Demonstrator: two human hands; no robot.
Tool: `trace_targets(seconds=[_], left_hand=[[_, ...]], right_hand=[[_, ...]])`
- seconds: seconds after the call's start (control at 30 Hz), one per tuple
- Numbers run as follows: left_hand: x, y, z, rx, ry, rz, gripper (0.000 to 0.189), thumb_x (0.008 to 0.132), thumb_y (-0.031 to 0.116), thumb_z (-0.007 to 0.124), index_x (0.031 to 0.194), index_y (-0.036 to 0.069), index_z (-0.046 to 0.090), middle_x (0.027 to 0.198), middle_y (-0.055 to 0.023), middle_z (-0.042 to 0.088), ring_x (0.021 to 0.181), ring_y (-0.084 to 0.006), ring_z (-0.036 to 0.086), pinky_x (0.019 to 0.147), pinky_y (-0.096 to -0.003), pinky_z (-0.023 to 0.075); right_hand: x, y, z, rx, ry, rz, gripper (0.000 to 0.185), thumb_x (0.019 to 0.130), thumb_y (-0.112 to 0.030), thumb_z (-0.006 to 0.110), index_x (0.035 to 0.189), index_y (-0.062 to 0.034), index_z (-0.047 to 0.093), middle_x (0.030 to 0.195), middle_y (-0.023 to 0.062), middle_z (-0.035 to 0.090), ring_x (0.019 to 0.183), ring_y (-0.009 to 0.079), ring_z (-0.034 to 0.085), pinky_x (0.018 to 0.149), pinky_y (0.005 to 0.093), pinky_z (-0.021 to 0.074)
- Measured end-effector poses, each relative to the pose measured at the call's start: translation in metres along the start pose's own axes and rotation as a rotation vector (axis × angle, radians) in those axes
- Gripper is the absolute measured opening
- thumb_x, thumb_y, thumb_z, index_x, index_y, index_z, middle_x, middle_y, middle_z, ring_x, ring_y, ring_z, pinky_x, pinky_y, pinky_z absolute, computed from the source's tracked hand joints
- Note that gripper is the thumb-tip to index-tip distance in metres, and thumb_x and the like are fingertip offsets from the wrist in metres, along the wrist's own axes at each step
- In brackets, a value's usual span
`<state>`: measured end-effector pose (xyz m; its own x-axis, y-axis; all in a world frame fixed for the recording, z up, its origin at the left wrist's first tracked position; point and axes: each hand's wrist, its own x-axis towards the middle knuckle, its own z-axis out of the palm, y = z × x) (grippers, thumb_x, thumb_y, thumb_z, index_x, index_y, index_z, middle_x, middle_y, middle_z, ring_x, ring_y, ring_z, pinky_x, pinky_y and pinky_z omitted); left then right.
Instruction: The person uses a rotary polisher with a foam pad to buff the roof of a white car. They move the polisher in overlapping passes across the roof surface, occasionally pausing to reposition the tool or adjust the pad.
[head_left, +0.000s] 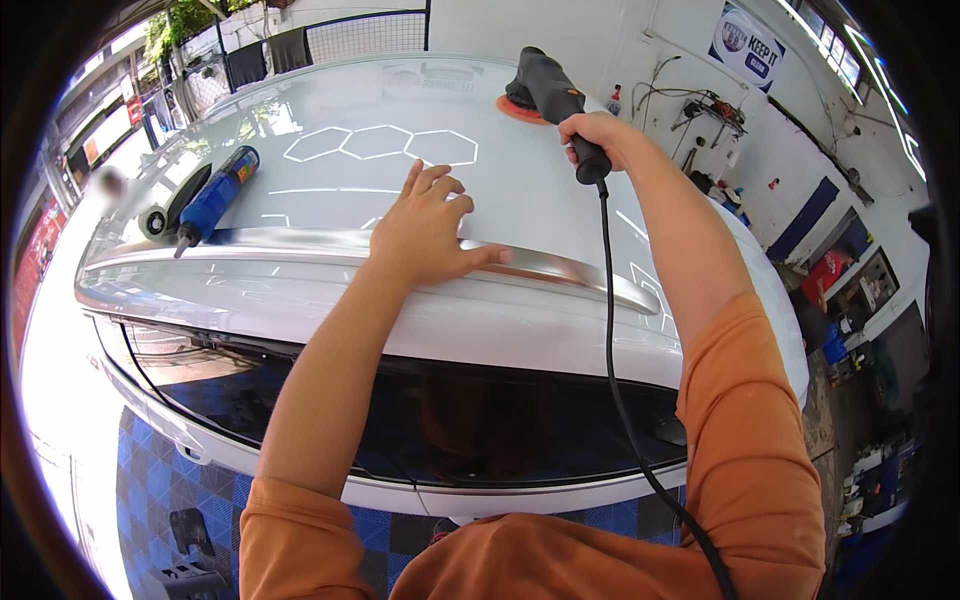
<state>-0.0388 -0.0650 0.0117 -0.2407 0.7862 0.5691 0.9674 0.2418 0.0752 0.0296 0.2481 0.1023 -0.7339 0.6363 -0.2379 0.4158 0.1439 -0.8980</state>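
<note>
My right hand grips the rear handle of a black corded polisher, whose orange pad lies against the glossy white car roof near its far side. Empty and with fingers spread, my left hand rests over the silver roof rail on the near side. A blue bottle with a pointed nozzle lies on the roof at the left, by the rail. Beside it is a dark, roughly cylindrical object with a pale round end, which I cannot identify.
The polisher's black cord hangs over the rail and the dark side window, past my right arm. Blue and grey floor tiles lie below, with a grey plastic step or stand at lower left. A person in red is at the far right.
</note>
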Motion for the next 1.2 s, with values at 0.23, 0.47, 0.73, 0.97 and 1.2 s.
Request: trace_targets(seconds=[0.23, 0.47, 0.73, 0.97, 1.2], left_hand=[[-0.002, -0.005, 0.004, 0.003, 0.117, 0.065, 0.088, 0.074, 0.082, 0.07, 0.099, -0.002, 0.077, 0.114, -0.0171, 0.07, 0.135, -0.0354, 0.051, 0.126, -0.0574, 0.0211], [-0.002, -0.005, 0.002, -0.039, 0.07, 0.051, 0.076, 0.072, 0.073, 0.078, 0.096, 0.002, 0.077, 0.104, -0.0129, 0.072, 0.118, -0.0323, 0.061, 0.121, -0.0545, 0.032], [-0.006, -0.008, 0.002, -0.054, 0.151, 0.108, 0.03, 0.082, 0.033, 0.072, 0.087, 0.003, 0.073, 0.096, -0.0119, 0.07, 0.107, -0.032, 0.062, 0.116, -0.0537, 0.039], [-0.008, -0.01, 0.005, -0.051, 0.185, 0.105, 0.021, 0.078, 0.02, 0.064, 0.089, 0.004, 0.072, 0.094, -0.0113, 0.069, 0.104, -0.0314, 0.062, 0.116, -0.0543, 0.0385], [-0.007, -0.008, 0.003, -0.051, 0.134, 0.048, 0.018, 0.08, 0.019, 0.063, 0.085, 0.004, 0.072, 0.087, -0.0121, 0.07, 0.094, -0.0313, 0.066, 0.114, -0.0533, 0.0398]], right_hand=[[0.008, -0.061, 0.086, -0.086, -0.104, -0.071, 0.032, 0.079, -0.008, 0.067, 0.106, 0.0006, 0.053, 0.077, 0.0104, 0.064, 0.058, 0.0167, 0.065, 0.055, 0.0318, 0.0583], [0.016, -0.094, 0.146, -0.147, -0.193, -0.155, 0.031, 0.077, -0.008, 0.067, 0.105, 0.0006, 0.058, 0.082, 0.0124, 0.067, 0.061, 0.0183, 0.068, 0.055, 0.0333, 0.0586], [0.023, -0.114, 0.18, -0.21, -0.312, -0.19, 0.031, 0.076, -0.006, 0.069, 0.103, 0.0004, 0.056, 0.078, 0.0094, 0.065, 0.059, 0.0156, 0.066, 0.054, 0.0306, 0.0597], [0.008, -0.104, 0.159, -0.23, -0.288, -0.192, 0.022, 0.077, -0.008, 0.068, 0.097, -0.0022, 0.059, 0.074, 0.01, 0.065, 0.058, 0.0171, 0.065, 0.055, 0.0325, 0.0585], [-0.01, -0.065, 0.095, -0.209, -0.203, -0.116, 0.022, 0.076, -0.007, 0.064, 0.097, -0.0024, 0.059, 0.074, 0.0096, 0.067, 0.058, 0.0178, 0.066, 0.053, 0.0346, 0.0561]])
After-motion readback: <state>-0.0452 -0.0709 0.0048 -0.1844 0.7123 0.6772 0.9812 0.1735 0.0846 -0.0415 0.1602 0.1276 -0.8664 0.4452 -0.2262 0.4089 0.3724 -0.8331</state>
